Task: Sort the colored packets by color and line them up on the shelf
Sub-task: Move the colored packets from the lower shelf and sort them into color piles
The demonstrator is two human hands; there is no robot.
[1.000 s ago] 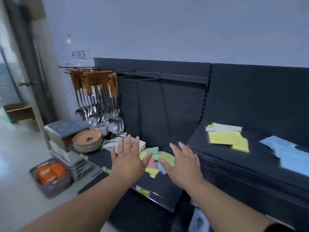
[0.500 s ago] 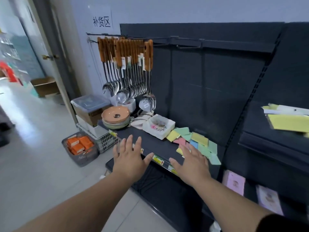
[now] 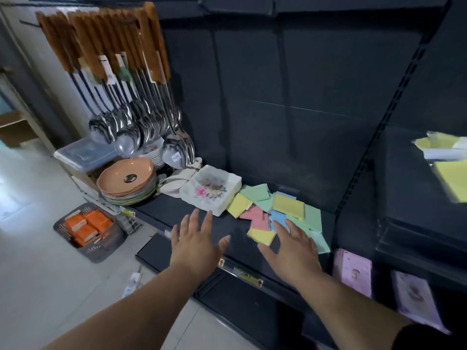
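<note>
A loose pile of colored packets (image 3: 275,210) in green, yellow, pink and blue lies on the dark shelf (image 3: 227,231), to the right of a white flowered dish (image 3: 211,189). My right hand (image 3: 290,246) hovers with spread fingers over the near edge of the pile, just above a yellow packet (image 3: 261,236). Over the bare shelf to the left of the pile, my left hand (image 3: 195,242) is stretched out flat. Neither hand holds anything.
Wooden-handled ladles (image 3: 121,79) hang at the upper left above stacked orange plates (image 3: 126,179). A grey basket of orange boxes (image 3: 87,227) stands on the floor. More yellow sheets (image 3: 452,178) lie on the higher right shelf; pink packs (image 3: 352,271) stand below.
The view has closed in on the shelf and tilted down. Both hands have reached forward, the right one now over the near edge of the packet pile.
</note>
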